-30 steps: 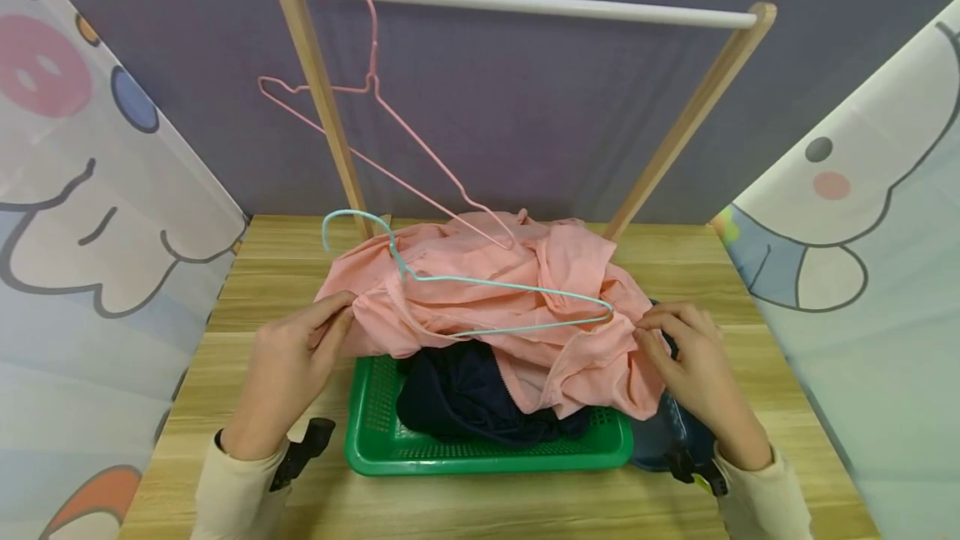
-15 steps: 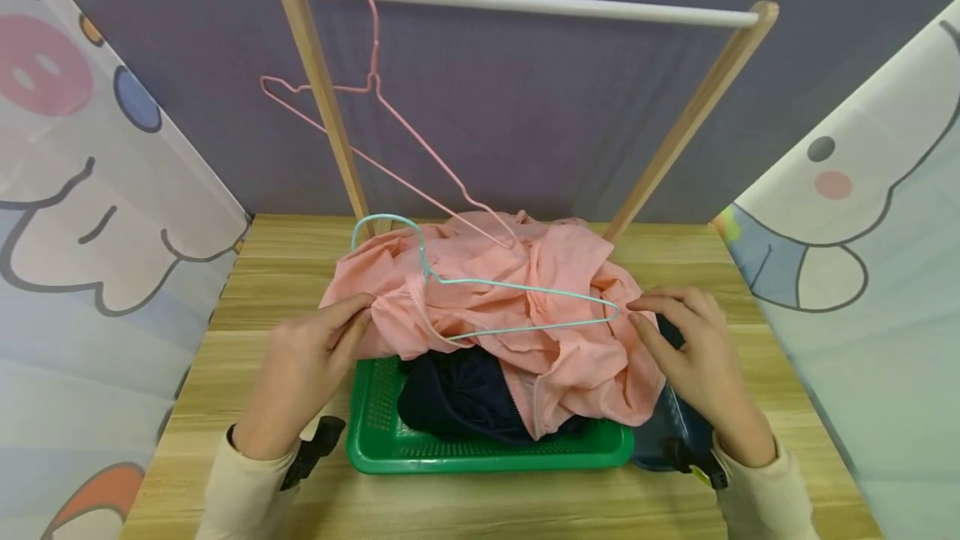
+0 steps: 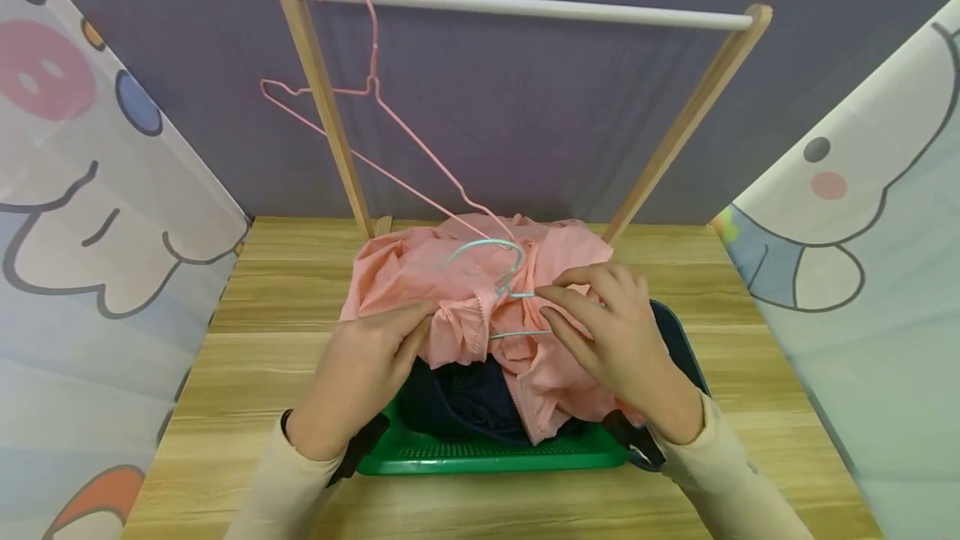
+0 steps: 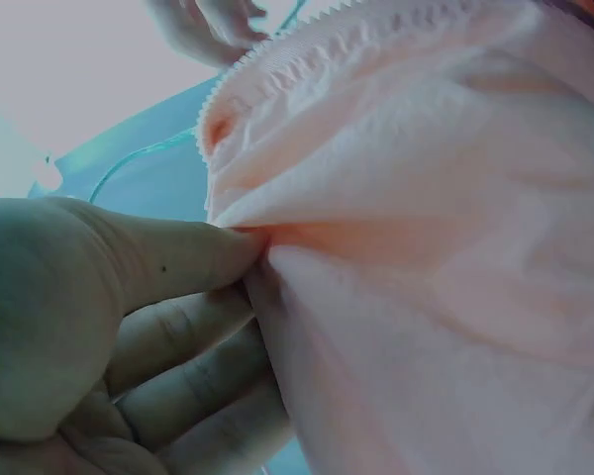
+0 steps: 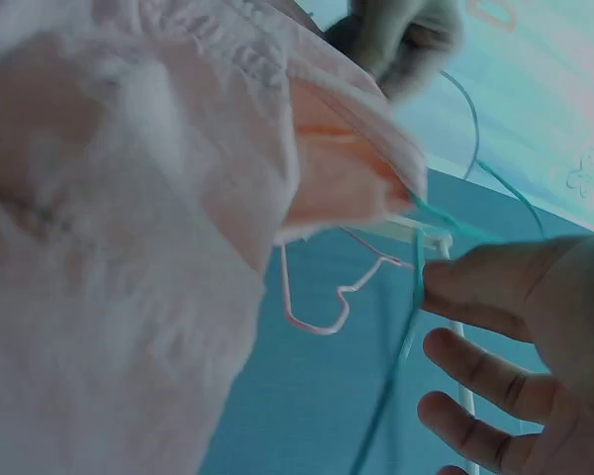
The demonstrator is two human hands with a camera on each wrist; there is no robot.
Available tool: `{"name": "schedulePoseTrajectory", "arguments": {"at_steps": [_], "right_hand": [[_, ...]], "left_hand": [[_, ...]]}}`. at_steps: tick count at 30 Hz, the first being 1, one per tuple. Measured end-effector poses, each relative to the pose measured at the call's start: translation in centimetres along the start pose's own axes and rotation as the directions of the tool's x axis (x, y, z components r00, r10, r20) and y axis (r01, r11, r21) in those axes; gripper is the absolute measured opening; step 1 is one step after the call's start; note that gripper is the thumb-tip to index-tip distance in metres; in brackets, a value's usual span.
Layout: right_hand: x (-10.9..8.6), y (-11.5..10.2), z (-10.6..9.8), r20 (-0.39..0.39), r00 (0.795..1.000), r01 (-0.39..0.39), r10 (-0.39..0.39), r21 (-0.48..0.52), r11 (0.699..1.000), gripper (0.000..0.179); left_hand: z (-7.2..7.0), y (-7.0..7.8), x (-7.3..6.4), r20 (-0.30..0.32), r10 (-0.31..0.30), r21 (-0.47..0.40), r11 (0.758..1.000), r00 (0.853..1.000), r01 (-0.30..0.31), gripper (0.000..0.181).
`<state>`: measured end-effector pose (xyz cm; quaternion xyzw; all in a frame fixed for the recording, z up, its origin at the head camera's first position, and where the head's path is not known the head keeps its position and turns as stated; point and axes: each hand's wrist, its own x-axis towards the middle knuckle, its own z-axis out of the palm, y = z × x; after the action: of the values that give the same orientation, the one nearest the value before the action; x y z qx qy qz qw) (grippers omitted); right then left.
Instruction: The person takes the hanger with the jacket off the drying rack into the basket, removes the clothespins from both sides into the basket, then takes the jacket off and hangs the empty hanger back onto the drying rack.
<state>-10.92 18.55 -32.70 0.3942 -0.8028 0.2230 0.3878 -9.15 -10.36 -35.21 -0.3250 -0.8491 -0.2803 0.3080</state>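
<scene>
A pink zip-up jacket (image 3: 420, 265) lies bunched over the green basket (image 3: 491, 465), its zipper teeth showing along the edge. My left hand (image 3: 367, 369) pinches the jacket near its zipper edge between thumb and fingers; the left wrist view shows the pinched cloth (image 4: 307, 247). A teal wire hanger (image 3: 510, 269) has its hook above the cloth, with its left part hidden inside the jacket. Over its exposed right side is my right hand (image 3: 618, 327), fingers spread. In the right wrist view, the thumb of my right hand (image 5: 544, 297) is at the hanger's wire (image 5: 401, 346).
Dark navy cloth (image 3: 457, 402) lies in the green basket. To the right, a dark blue basket (image 3: 678, 340) is partly covered. Behind stands a wooden rack with a white rod (image 3: 525, 7); a pink hanger (image 3: 416, 127) hangs on its left, reaching down to the jacket.
My left hand has moved right with the jacket's edge. The teal hanger's hook has shifted right, and my right hand has moved left from the jacket's right side over the hanger.
</scene>
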Motion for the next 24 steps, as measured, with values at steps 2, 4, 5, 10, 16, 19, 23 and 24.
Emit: {"name": "schedulePoseTrajectory", "arguments": {"at_steps": [2, 4, 5, 10, 16, 19, 23, 24], "right_hand": [[0.0, 0.0, 0.2, -0.009, 1.0, 0.001, -0.001, -0.014, 1.0, 0.024], [-0.2, 0.2, 0.1, -0.02, 1.0, -0.008, 0.008, -0.022, 1.0, 0.024], [-0.3, 0.3, -0.1, -0.024, 1.0, -0.014, 0.013, -0.024, 1.0, 0.025], [-1.2, 1.1, -1.7, -0.041, 0.998, -0.052, 0.05, -0.047, 0.998, 0.029], [-2.3, 2.1, -3.5, -0.103, 0.99, -0.101, 0.092, -0.081, 0.992, 0.035], [-2.5, 2.6, -4.4, -0.172, 0.98, -0.123, 0.103, -0.107, 0.987, 0.037], [-2.6, 3.3, -6.3, -0.243, 0.963, -0.159, 0.119, -0.153, 0.975, 0.042], [-2.7, 3.4, -6.9, -0.252, 0.959, -0.174, 0.129, -0.168, 0.97, 0.044]], "left_hand": [[0.5, 0.5, 0.3, 0.008, 0.01, -0.006, 1.0, 1.0, -0.01, 0.018], [0.9, 1.0, 0.6, 0.023, 0.004, -0.018, 1.0, 1.0, -0.003, 0.013], [1.1, 1.3, 0.8, 0.033, -0.004, -0.027, 1.0, 0.999, 0.005, 0.012], [2.4, 2.4, 1.5, 0.071, -0.011, -0.082, 0.996, 0.997, 0.017, 0.012], [3.8, 3.3, 2.1, 0.094, 0.011, -0.142, 0.99, 0.995, 0.003, 0.014], [4.0, 3.5, 2.0, 0.106, 0.008, -0.134, 0.991, 0.994, 0.007, 0.012], [4.0, 3.4, 1.4, 0.137, -0.016, -0.112, 0.993, 0.99, 0.031, 0.007], [4.0, 3.4, 1.2, 0.15, -0.024, -0.106, 0.994, 0.988, 0.04, 0.008]]}}
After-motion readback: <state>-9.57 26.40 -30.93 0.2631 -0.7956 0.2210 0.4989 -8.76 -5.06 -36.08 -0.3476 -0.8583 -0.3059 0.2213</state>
